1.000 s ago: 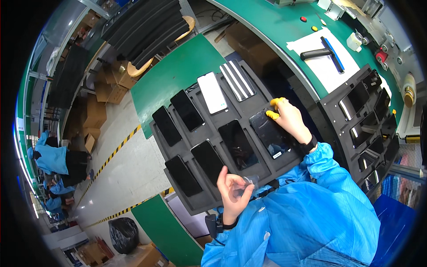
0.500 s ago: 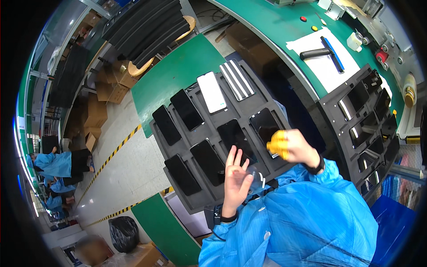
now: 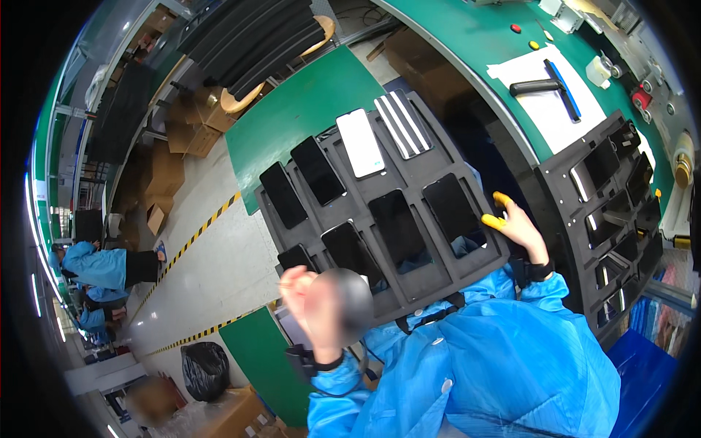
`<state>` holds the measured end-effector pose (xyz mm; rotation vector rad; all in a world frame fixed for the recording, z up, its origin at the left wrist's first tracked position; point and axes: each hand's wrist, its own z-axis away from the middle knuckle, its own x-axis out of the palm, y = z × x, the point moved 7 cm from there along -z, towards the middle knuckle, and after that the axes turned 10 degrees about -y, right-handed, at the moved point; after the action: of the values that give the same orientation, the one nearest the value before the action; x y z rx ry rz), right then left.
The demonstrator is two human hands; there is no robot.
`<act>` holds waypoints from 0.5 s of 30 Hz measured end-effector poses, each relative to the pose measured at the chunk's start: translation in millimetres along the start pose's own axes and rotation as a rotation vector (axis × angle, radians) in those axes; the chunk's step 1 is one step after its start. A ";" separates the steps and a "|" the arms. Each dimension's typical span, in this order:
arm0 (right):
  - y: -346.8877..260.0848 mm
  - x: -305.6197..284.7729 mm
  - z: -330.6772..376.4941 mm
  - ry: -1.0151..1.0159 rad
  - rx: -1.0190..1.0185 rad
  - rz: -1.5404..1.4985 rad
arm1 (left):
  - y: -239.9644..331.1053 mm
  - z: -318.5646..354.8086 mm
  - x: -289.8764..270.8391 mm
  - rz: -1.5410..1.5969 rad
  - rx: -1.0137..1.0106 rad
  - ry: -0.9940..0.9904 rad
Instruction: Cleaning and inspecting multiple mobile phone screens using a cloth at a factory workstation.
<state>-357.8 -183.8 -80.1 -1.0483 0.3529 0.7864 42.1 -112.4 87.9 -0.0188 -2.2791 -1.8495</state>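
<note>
Counting six dark phones (image 3: pixel 400 228), one white (image 3: pixel 360 142)

A black moulded tray (image 3: pixel 438 274) lies tilted across the person's lap, its pockets holding dark, glossy phones (image 3: pixel 398 228) lying flat, screen up; one white phone (image 3: pixel 360 142) sits in an upper pocket; striped strips (image 3: pixel 404 125) lie just beside it.

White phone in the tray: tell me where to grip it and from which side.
Pinch the white phone across its two long edges, coming straight down from above. It lies flat in a pocket of the black tray, with dark phones beside it, so only the narrow sides offer purchase.
</note>
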 end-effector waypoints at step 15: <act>1.8 42.2 46.5 -0.494 -0.153 -0.584 | -29.5 -137.6 -17.8 -0.205 -0.174 -0.273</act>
<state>-334.9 -125.5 -84.7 -0.9881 -0.4283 0.5177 76.2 -250.0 83.0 -0.0713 -2.3606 -2.2729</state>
